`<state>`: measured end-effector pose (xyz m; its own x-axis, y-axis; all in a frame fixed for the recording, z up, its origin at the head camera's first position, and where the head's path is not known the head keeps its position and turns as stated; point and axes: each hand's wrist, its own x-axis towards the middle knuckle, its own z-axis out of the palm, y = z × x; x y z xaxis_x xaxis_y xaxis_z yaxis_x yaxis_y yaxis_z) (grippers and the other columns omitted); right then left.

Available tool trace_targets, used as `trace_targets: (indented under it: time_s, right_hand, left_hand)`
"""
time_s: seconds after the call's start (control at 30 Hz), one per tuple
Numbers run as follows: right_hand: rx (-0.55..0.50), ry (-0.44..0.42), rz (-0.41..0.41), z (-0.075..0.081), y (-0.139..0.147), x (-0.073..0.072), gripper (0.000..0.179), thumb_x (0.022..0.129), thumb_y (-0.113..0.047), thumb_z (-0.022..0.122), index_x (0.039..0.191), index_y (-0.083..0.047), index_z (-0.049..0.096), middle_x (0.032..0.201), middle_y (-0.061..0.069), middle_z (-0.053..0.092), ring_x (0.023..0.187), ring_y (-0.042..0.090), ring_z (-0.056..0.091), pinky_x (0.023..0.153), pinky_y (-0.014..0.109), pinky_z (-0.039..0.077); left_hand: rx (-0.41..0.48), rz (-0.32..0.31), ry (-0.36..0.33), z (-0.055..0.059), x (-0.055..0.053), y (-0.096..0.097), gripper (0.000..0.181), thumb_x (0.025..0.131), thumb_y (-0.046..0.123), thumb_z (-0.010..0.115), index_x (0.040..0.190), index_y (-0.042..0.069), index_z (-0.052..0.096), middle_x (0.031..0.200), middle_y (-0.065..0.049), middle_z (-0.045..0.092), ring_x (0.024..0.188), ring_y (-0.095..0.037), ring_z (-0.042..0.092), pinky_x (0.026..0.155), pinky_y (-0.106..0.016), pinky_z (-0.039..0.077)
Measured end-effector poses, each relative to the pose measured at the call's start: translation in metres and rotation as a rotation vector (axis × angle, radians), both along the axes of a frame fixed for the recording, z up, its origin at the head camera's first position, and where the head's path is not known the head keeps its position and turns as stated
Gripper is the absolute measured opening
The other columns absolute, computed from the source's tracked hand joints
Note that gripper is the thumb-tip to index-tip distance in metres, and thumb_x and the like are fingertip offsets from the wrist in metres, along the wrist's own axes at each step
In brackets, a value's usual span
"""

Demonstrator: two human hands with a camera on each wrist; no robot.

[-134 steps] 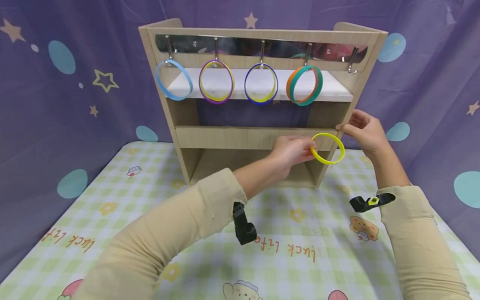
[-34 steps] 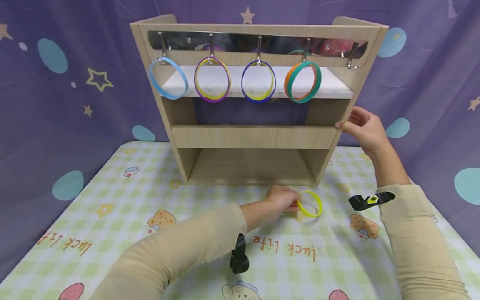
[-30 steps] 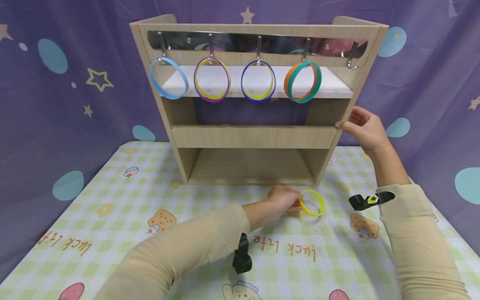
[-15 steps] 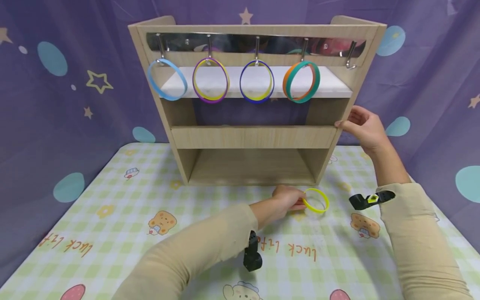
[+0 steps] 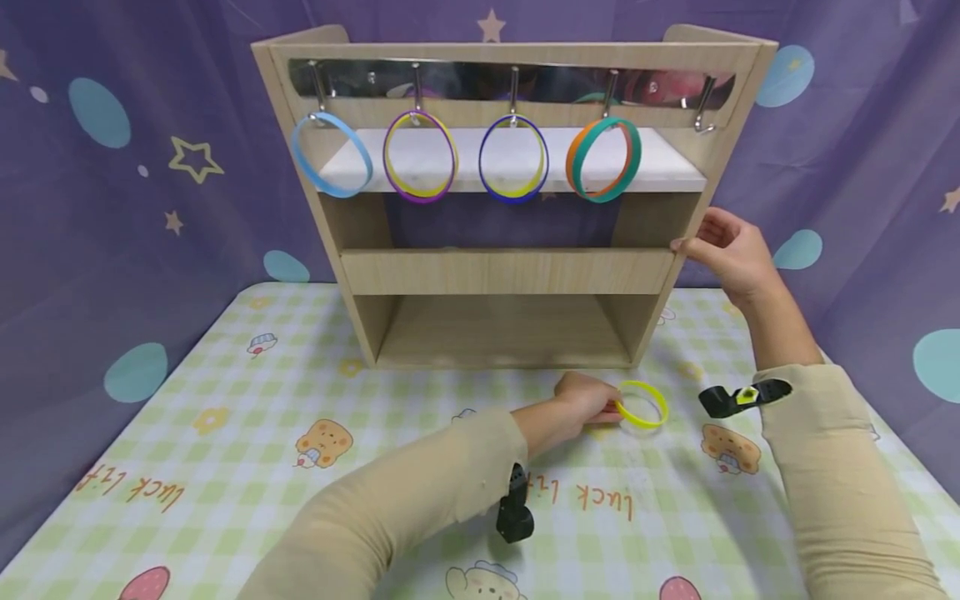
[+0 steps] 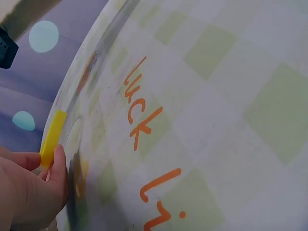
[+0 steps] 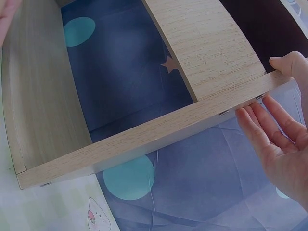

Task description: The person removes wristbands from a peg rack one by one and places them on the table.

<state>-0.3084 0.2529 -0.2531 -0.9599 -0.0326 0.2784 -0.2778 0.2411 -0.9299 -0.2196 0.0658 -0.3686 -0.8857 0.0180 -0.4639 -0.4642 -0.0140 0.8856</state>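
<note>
My left hand (image 5: 588,400) pinches a yellow silicone wristband (image 5: 665,408) at its left side, low over the tablecloth in front of the shelf. In the left wrist view the wristband (image 6: 54,134) sticks up edge-on between thumb and fingers. My right hand (image 5: 738,254) grips the right side panel of the wooden shelf (image 5: 510,273); in the right wrist view the thumb lies on the panel's front edge and the fingers (image 7: 269,122) on its outer face. A light blue wristband (image 5: 367,167), a purple and yellow pair, a blue and yellow pair, and a teal (image 5: 637,158) and orange pair hang on hooks.
A metal hook rail (image 5: 465,82) runs along the shelf's top, and its far-right hook (image 5: 703,117) carries no band. A green checked tablecloth (image 5: 247,517) with printed cartoons covers the table. Purple curtain (image 5: 150,250) stands behind and at both sides.
Since the earliest frame my left hand has lowered the yellow wristband from the shelf front to near the tablecloth, then drifted slightly right with it. My right hand keeps its grip on the panel.
</note>
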Motion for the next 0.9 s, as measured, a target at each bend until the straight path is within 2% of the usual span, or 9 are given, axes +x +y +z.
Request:
trace_targets:
  time_s: [0.27,0.4,0.5,0.63,0.77,0.9]
  right_hand:
    - [0.007,-0.007,-0.001,0.001,0.001,0.0,0.037,0.085,-0.007,0.069,0.119,-0.019,0.058,0.093,-0.022,0.064,0.088,-0.004,0.059,0.07,0.007,0.052]
    - [-0.018,-0.008,0.007,0.0,0.0,0.001,0.035,0.084,-0.006,0.07,0.115,-0.02,0.06,0.091,-0.022,0.065,0.086,-0.004,0.06,0.069,0.007,0.052]
    - [-0.038,-0.001,0.017,0.0,-0.001,0.001,0.034,0.084,-0.005,0.07,0.112,-0.021,0.061,0.09,-0.021,0.066,0.085,-0.004,0.061,0.069,0.007,0.052]
    - [-0.012,-0.003,0.009,0.0,-0.001,0.0,0.036,0.084,-0.007,0.07,0.116,-0.02,0.06,0.091,-0.022,0.065,0.086,-0.004,0.06,0.07,0.006,0.051]
    - [0.005,-0.007,0.0,0.001,0.0,0.001,0.038,0.084,-0.007,0.069,0.119,-0.018,0.058,0.092,-0.023,0.064,0.087,-0.004,0.059,0.07,0.006,0.051]
    - [-0.014,-0.006,0.004,0.0,-0.001,0.001,0.038,0.084,-0.006,0.069,0.118,-0.018,0.058,0.092,-0.022,0.064,0.087,-0.004,0.06,0.069,0.006,0.052]
  left_hand:
    - [-0.022,0.023,0.004,-0.002,0.0,0.0,0.013,0.078,-0.009,0.066,0.091,-0.006,0.064,0.075,-0.016,0.068,0.078,-0.026,0.074,0.071,-0.028,0.063]
    - [-0.055,0.005,0.006,-0.003,-0.001,-0.001,0.01,0.079,-0.007,0.067,0.088,-0.006,0.064,0.07,-0.013,0.065,0.077,-0.027,0.074,0.071,-0.028,0.063]
    - [-0.107,-0.037,0.012,-0.001,-0.001,-0.003,0.008,0.079,-0.006,0.068,0.086,-0.005,0.065,0.069,-0.013,0.065,0.076,-0.027,0.074,0.069,-0.028,0.063]
    - [-0.248,-0.142,0.046,0.001,-0.003,-0.007,0.008,0.08,0.0,0.07,0.087,-0.005,0.069,0.069,-0.012,0.067,0.069,-0.022,0.073,0.062,-0.023,0.062]
    - [-0.425,-0.262,0.135,0.002,-0.006,-0.013,0.01,0.081,0.009,0.073,0.088,0.003,0.073,0.068,-0.007,0.07,0.058,-0.013,0.068,0.054,-0.017,0.057]
    - [-0.497,-0.319,0.207,0.008,-0.004,-0.02,0.01,0.082,0.012,0.073,0.089,0.005,0.075,0.072,-0.006,0.073,0.059,-0.012,0.067,0.055,-0.015,0.056]
